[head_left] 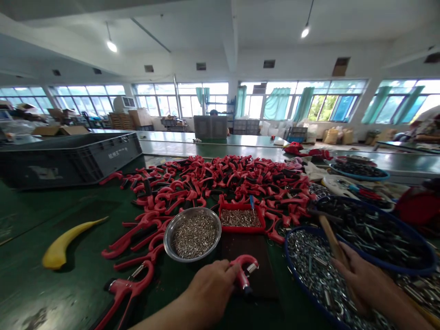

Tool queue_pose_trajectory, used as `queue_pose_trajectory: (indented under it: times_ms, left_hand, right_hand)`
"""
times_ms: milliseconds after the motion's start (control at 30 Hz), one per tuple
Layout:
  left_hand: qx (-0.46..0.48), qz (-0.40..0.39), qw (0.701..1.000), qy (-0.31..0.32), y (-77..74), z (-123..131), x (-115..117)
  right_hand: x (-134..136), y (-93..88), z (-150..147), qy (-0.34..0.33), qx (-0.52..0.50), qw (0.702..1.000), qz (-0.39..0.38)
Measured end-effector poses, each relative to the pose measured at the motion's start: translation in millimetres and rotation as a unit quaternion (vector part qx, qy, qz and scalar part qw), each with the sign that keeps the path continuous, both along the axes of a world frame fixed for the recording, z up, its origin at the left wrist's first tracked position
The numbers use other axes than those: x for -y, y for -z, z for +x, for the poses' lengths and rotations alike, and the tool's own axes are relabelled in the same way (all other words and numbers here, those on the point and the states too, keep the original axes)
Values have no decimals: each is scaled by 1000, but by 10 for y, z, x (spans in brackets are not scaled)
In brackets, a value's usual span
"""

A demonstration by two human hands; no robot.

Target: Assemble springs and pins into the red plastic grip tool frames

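My left hand (213, 286) is closed on a red hook-shaped tool body (243, 268) with a coil spring in its jaw. It is held over a dark flat block (263, 256) on the table. My right hand (360, 270) grips a hammer by its wooden handle (330, 236), above a blue basin (288, 263) of shiny metal parts. The dark hammer head (325, 215) points away from me. Beyond my left hand stands a steel bowl (168, 243) of small metal pieces. Beside it is a red tray (240, 229) of coppery pins with a blue-handled item in it.
A large pile of red tool bodies (220, 176) covers the middle of the green table. One with a spring (129, 288) lies at front left. At left are a banana (65, 245) and a grey crate (113, 158). Another blue basin (424, 252) holds dark parts at right.
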State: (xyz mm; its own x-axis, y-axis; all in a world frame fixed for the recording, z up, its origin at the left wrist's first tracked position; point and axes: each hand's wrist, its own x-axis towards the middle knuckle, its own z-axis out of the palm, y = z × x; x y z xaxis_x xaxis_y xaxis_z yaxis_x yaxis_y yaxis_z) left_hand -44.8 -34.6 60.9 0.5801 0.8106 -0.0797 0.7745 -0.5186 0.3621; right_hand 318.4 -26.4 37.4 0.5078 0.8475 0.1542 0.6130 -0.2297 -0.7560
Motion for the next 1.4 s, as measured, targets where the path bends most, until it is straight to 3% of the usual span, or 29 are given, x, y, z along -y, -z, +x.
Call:
queue_pose_trajectory:
  times_ms: [67,100,167,233,333,400,467,567,633,767,900,1033,1167,1300,1400]
  left_hand:
    - [78,-49,996,-4,-197,-43,-2]
    - [119,-82,989,3,-270,-56,-19]
    - [198,-176,964,24,-324,-61,-87]
    - [261,-310,914,21,-239,-43,-186]
    - [335,-465,819,-39,44,-1,-331]
    - [364,-482,794,-75,219,17,-387]
    - [360,-396,839,-98,317,20,-399]
    - [247,-151,947,-141,333,7,-345]
    - [147,-42,973,-174,307,1,-285]
    - [96,23,976,-195,271,19,-199]
    - [141,49,977,-151,261,91,-242]
    - [105,33,986,-127,241,175,-361]
    - [102,-6,986,-130,239,186,-444]
    - [138,-25,982,-123,272,161,-460]
    - [151,-26,982,-111,306,162,-458]
  right_hand:
    - [59,-49,-140,-36,169,985,21]
    - [107,-93,-297,-86,190,977,41]
    - [170,-186,-712,-258,105,959,46]
    - [129,-234,-1117,-392,-20,919,25]
    - [-121,-157,-1458,-418,-102,903,16]
    - [-325,-35,-1518,-418,-111,902,12]
    - [-482,91,-1529,-418,-104,902,8]
    - [-574,212,-1556,-401,-57,914,9]
    - [-572,227,-1579,-378,-8,926,13]
    - [-661,110,-1553,-330,79,941,12]
    - [-1079,-71,-1501,-246,150,958,-6]
    - [-1565,-125,-1578,-205,190,958,-60]
    - [-1831,-104,-1659,-181,182,964,-71]
    - [-1805,-167,-1599,-174,137,975,-17]
    - [-1509,-239,-1565,-173,81,980,56]
